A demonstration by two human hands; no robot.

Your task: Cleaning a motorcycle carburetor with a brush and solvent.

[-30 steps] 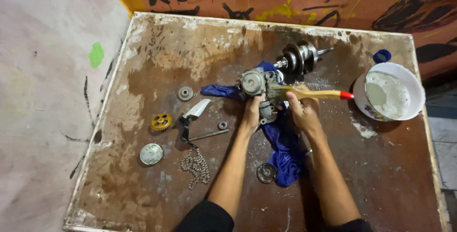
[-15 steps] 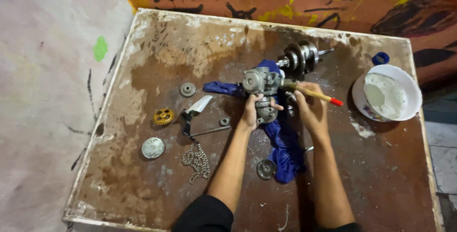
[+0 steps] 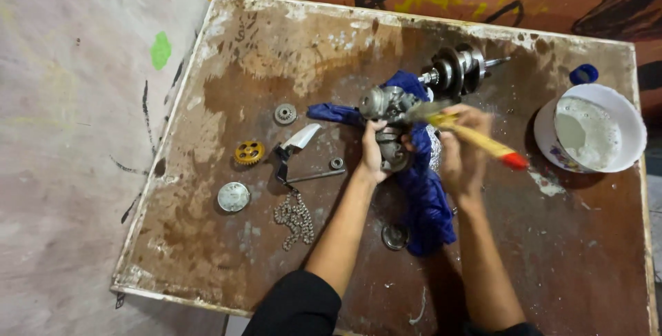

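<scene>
My left hand (image 3: 373, 153) grips the carburetor (image 3: 387, 112) mid-tabletop (image 3: 227, 53); my right hand (image 3: 463, 150), fingers closed, holds a yellow-handled brush (image 3: 476, 137) against it.

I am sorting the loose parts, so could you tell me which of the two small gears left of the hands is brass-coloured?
The yellow gear, lying nearer the table's left edge; the grey gear sits farther up.

place: repair workshop | signs: stained workbench (image 3: 227, 67), loose gears (image 3: 249, 152), chain (image 3: 295, 217), crankshaft (image 3: 457, 68)
</scene>
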